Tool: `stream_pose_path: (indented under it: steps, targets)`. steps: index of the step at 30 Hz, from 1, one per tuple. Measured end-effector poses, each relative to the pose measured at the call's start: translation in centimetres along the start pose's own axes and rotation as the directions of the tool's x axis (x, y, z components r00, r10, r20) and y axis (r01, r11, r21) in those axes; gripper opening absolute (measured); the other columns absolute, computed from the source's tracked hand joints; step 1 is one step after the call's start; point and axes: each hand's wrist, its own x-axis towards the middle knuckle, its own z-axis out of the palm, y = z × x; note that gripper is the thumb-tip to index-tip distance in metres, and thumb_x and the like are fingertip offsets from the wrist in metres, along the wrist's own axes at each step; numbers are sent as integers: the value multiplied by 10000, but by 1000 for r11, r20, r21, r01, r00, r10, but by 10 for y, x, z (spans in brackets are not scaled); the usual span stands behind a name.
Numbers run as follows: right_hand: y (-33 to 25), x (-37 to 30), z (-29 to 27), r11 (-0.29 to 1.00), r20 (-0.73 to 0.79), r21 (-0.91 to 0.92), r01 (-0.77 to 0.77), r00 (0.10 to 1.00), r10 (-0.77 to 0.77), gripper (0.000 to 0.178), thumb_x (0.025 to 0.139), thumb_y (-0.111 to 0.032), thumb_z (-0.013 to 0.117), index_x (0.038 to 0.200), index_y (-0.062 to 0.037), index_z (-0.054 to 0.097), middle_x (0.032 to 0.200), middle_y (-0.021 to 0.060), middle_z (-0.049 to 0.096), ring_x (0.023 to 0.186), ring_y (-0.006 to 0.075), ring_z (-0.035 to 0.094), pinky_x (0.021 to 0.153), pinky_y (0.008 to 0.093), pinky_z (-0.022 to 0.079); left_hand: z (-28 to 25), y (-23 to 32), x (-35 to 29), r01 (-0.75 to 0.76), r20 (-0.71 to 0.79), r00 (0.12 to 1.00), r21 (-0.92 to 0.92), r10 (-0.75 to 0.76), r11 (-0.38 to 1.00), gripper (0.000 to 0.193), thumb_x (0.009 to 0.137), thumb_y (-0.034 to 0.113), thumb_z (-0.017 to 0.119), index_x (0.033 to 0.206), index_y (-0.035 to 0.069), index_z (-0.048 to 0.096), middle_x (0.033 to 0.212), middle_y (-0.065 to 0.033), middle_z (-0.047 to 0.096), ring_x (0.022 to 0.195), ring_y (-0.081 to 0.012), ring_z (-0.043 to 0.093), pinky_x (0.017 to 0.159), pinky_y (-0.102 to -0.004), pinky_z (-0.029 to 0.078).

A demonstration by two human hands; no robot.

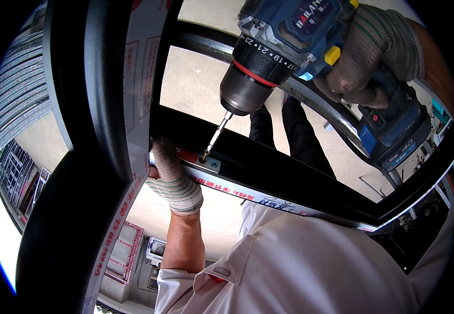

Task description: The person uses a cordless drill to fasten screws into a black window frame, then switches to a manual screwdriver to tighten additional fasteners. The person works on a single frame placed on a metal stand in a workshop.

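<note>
My right hand (365, 57), in a striped knit work glove, grips the handle of a blue and black cordless drill (268, 47) at the upper right. From its chuck a long bit (217, 136) slants down to a hole in a small metal plate (213, 164). That plate sits on the edge of a black metal frame (300, 178) with printed protective film. My left hand (175, 180), gloved too, is closed around the frame edge just left of the plate; some fingers are hidden. Beside it lies a red piece (187, 155) whose kind I cannot make out.
A thick black upright profile (106, 94) with film stands close on the left. Stacked wrapped profiles (20, 89) are beyond it. Through the frame opening show pale floor (195, 78) and dark-trousered legs (300, 131). The drill's battery (397, 128) hangs near the frame's right side.
</note>
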Motion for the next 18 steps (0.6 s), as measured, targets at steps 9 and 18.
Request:
stream_pose_path:
  steps: [9,18]
  targets:
    - [2,4,3,1000,0,-6,-4,1000,4,288,815,-130,754,1017,58,672,689,120,657,526,153,602,461,261,467,-16,-17,0,-61,64,996,25,59,998,278,1028,236,600,1218,39,648,1045,-35,710,954,-81,656,934,-235,484]
    - [2,2,1,1000,-19,-9,10,1000,-10,283,811,-127,754,1008,61,676,687,121,655,526,156,602,462,265,465,-2,-3,1,10,27,1000,-54,-8,998,229,988,250,664,1114,60,643,945,-4,686,865,-66,634,878,-237,499]
